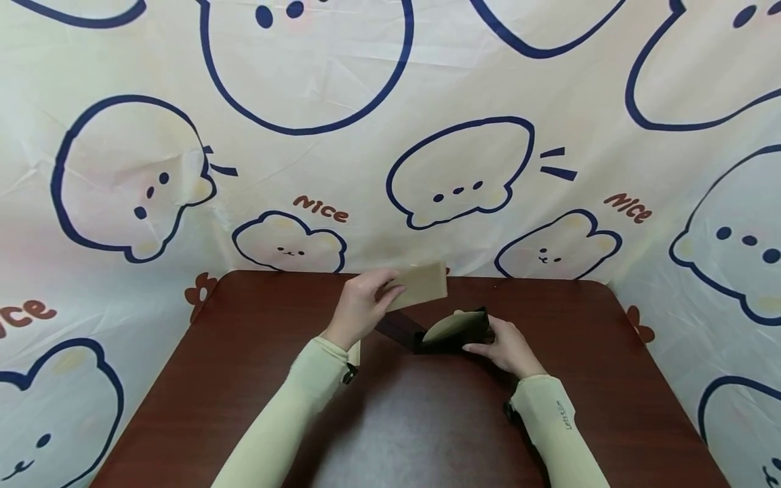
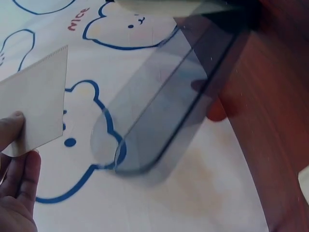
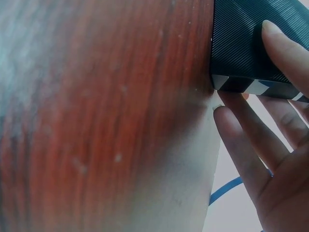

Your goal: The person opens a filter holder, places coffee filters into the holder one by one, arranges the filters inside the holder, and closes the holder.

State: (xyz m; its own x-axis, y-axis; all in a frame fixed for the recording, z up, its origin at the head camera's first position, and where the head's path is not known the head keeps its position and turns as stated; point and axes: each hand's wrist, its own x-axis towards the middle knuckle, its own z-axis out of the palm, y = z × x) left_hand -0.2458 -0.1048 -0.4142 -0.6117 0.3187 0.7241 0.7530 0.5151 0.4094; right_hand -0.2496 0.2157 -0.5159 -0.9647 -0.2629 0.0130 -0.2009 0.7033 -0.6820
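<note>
My left hand (image 1: pixel 366 301) pinches a beige sheet (image 1: pixel 421 285) between thumb and fingers, raised above the far side of the table. In the left wrist view, the sheet (image 2: pixel 41 106) has one finely toothed edge. My right hand (image 1: pixel 506 346) holds a black case (image 1: pixel 451 342) by its right end. The right wrist view shows ridges on the case (image 3: pixel 241 43), with the thumb on its face and fingers beneath. A rounded beige piece (image 1: pixel 454 327) sticks up out of the case. A dark flap (image 1: pixel 399 330) extends left from it, blurred in the left wrist view.
A glossy dark red-brown table (image 1: pixel 415 420) lies under both hands. Patterned cloth (image 1: pixel 293 169) with bear drawings hangs behind and at both sides. A small pale thing (image 1: pixel 355 354) shows beside the left wrist, mostly hidden by it.
</note>
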